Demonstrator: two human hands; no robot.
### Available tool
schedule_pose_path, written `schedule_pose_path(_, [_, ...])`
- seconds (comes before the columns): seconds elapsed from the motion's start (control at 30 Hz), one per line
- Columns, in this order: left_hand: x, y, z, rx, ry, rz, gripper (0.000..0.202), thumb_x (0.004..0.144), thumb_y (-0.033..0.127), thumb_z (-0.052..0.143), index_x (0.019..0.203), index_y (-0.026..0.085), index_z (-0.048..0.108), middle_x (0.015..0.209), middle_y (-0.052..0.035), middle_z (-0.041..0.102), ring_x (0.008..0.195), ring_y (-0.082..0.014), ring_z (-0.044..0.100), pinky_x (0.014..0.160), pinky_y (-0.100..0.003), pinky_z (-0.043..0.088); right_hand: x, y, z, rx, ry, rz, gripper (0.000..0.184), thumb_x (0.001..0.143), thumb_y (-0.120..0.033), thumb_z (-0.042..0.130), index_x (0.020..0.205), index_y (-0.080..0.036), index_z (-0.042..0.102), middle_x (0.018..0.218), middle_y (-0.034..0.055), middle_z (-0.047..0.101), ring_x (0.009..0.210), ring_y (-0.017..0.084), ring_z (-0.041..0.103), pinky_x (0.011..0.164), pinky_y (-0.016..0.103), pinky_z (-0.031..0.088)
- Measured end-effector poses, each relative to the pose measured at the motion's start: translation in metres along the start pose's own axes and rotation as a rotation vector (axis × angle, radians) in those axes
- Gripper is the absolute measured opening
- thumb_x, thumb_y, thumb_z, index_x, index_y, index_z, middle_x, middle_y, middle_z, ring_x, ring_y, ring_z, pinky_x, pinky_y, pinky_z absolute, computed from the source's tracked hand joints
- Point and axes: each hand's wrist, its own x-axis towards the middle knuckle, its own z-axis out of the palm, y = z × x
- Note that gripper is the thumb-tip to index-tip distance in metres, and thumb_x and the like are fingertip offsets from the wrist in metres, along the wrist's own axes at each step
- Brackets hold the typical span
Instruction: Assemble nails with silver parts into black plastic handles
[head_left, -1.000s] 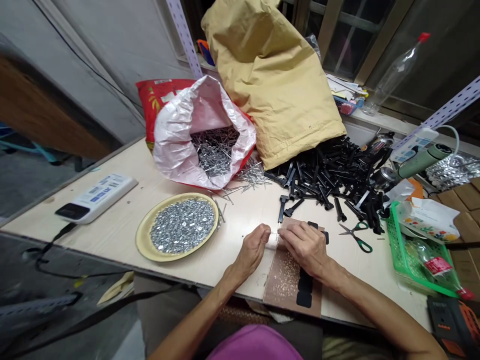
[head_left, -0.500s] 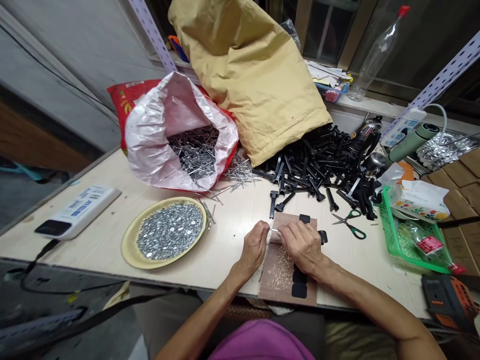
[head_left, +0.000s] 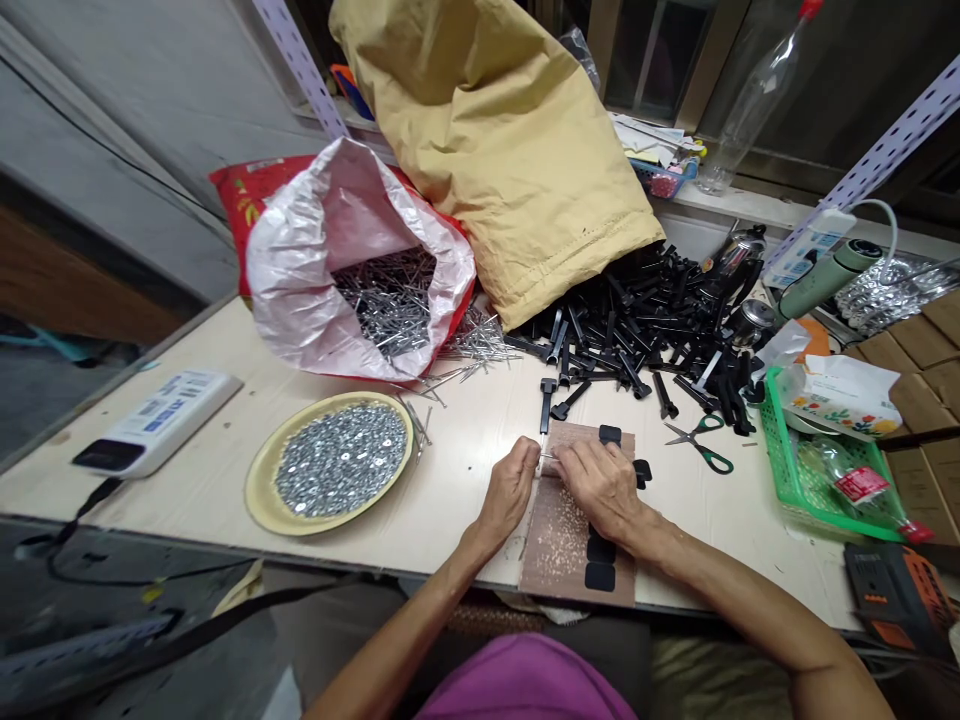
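My left hand and my right hand meet fingertip to fingertip over the top left corner of a brown board at the table's near edge. Both are closed in a pinch on a thin metal nail held level between them. Black pads lie on the board beside my right wrist. A yellow plate of small silver washers sits to the left. Behind it a white and red bag lies open with long nails inside.
A tan sack spills a heap of black plastic parts at the back. Green-handled scissors, a green basket, a power strip at the left, a clear bottle and cardboard boxes stand around.
The view has shifted a little to the right and settled. Both hands keep the same pinch on the nail over the board's corner.
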Motion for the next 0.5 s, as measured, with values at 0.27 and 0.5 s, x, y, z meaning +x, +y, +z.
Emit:
schedule_pose_path(0.27, [-0.0001, -0.0007, 0.0005, 0.032, -0.031, 0.077, 0.026, 0.088, 0.035, 0.029, 0.065, 0.024, 0.033, 0.059, 0.0057, 0.032, 0.054, -0.0122, 0.036, 0.056, -0.024, 0.036, -0.0041, 0.0034, -0.0009, 0.063, -0.039, 0.018, 0.028, 0.093, -0.011, 0.040, 0.071, -0.017, 0.057, 0.058, -0.0002, 0.055, 0.057, 0.013, 0.046, 0.056, 0.029, 0.027])
schedule_pose_path(0.5, [-0.0017, -0.0018, -0.0002, 0.098, -0.037, 0.137, 0.025, 0.088, 0.036, 0.027, 0.067, 0.024, 0.035, 0.061, 0.0042, 0.038, 0.054, -0.0132, 0.039, 0.056, -0.027, 0.036, -0.0096, 0.0015, -0.0025, 0.399, -0.149, 0.200, 0.022, 0.095, -0.023, 0.043, 0.082, -0.016, 0.060, 0.069, 0.0003, 0.064, 0.062, 0.011, 0.056, 0.058, 0.023, 0.036])
